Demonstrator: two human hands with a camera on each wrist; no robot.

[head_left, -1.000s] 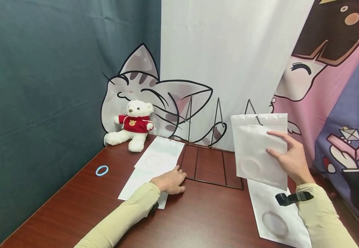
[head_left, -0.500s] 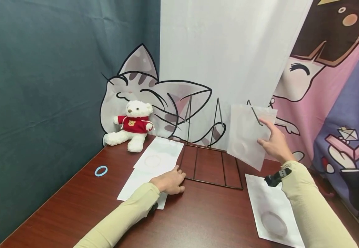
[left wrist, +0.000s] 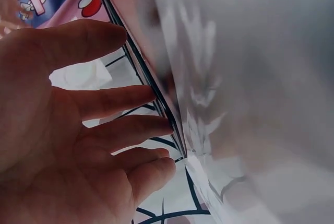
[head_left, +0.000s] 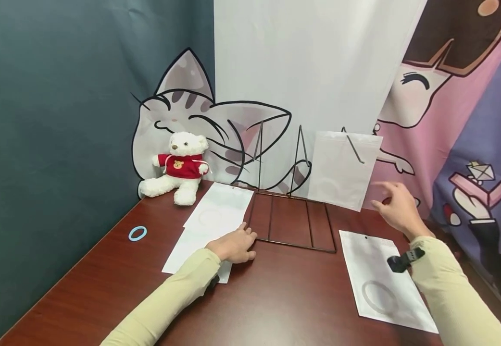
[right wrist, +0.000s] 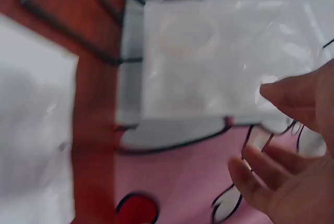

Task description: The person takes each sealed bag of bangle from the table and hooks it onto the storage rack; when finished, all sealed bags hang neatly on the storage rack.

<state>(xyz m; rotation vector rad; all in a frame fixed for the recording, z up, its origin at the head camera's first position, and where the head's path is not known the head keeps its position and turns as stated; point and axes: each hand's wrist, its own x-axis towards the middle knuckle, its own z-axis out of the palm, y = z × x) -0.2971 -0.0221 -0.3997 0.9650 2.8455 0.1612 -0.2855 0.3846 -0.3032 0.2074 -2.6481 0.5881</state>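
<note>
Withdrawn from hung pouch (head_left: pixel 339 168): right fingers (right wrist: pixel 292 93), parted, empty | left fingers (left wrist: pixel 117 102): extended, touching rack (head_left: pixel 309 221)

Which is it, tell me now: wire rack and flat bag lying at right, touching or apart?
Apart: the right wrist view shows tabletop between wire rack and flat bag.

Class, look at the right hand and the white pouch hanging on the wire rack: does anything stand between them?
Nothing visible does. In the head view, a bare gap separates the right hand from the white pouch. The wire hook juts out near the pouch's top, above the fingertips.
</note>
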